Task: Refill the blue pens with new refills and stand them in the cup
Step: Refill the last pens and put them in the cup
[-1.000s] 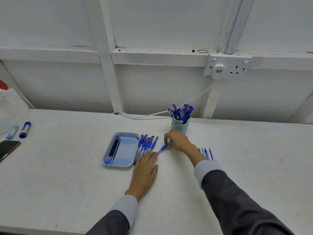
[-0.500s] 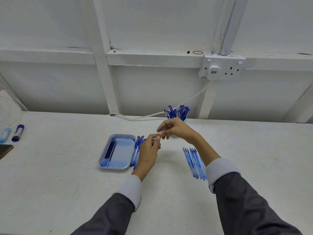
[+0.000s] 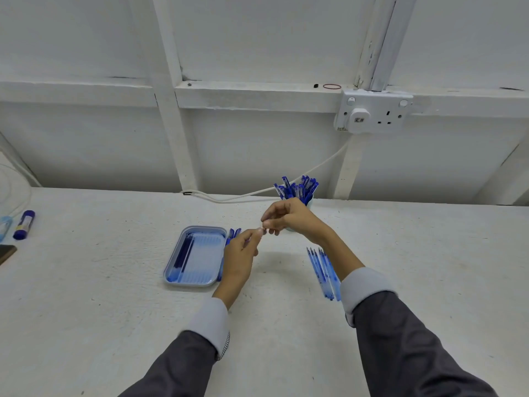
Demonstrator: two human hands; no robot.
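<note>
Above the table, my left hand point(image 3: 242, 252) and my right hand point(image 3: 289, 216) meet fingertip to fingertip. Both pinch a blue pen that the fingers almost wholly hide. Behind my right hand stands the cup point(image 3: 310, 202), mostly covered, with several blue pens point(image 3: 297, 188) sticking out of its top. A blue tray point(image 3: 197, 279) lies left of my left hand and holds dark refills point(image 3: 184, 253). A few blue pens point(image 3: 233, 233) lie along the tray's right edge, partly behind my left hand. A row of thin blue refills point(image 3: 322, 269) lies on the table by my right wrist.
A blue glue stick point(image 3: 24, 224) and the corner of a phone point(image 3: 5, 253) lie at the far left. A white cable point(image 3: 246, 194) runs along the wall to a socket point(image 3: 372, 113). The white table reaches on to the right and towards me.
My right hand lifted a blue pen off the table from beside the tray. My left hand rose from the table and joined it. The view shifted slightly.
</note>
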